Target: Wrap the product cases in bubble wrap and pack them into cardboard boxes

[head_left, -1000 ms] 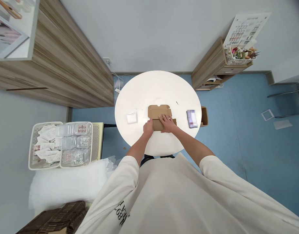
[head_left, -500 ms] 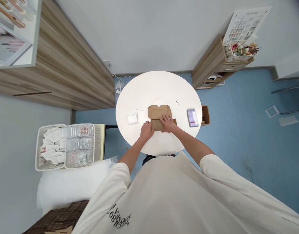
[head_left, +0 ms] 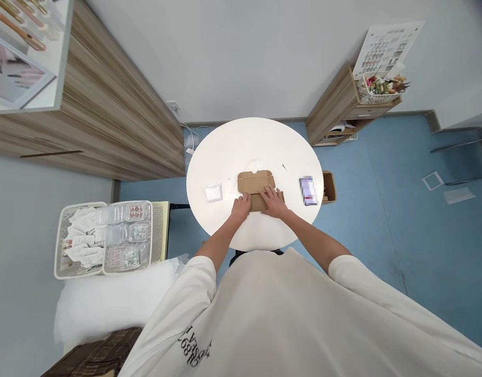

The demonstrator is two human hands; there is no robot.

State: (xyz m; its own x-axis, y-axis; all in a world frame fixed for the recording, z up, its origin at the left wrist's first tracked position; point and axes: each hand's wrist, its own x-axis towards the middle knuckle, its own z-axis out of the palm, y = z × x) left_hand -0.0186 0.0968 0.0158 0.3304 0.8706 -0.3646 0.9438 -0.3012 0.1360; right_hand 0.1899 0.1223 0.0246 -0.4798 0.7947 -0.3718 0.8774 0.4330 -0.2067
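A brown cardboard box [head_left: 255, 182], partly folded with its notched lid panel lying away from me, rests on the round white table. At its left end my left hand [head_left: 241, 206] is closed on the cardboard edge, a ring visible on one finger. My right hand [head_left: 274, 203] lies over the box's right part, fingers stretched and apart, touching the cardboard. Both palms hide portions of the near side. To the left sits a small white square packet [head_left: 213, 192]. A purple item, pixelated [head_left: 309, 190], lies near the table's right edge.
The round table [head_left: 252, 137] stands close to the wall. White baskets [head_left: 103, 207] with packets and clear cases are at left, above white wrapping [head_left: 107, 303]. Wooden cabinets [head_left: 126, 104] flank the left side. An open carton [head_left: 329, 187] is on the floor at right.
My right hand has slid slightly right and its fingers have drawn back towards the near fold. My left hand has shifted a little right and farther along the box's left end.
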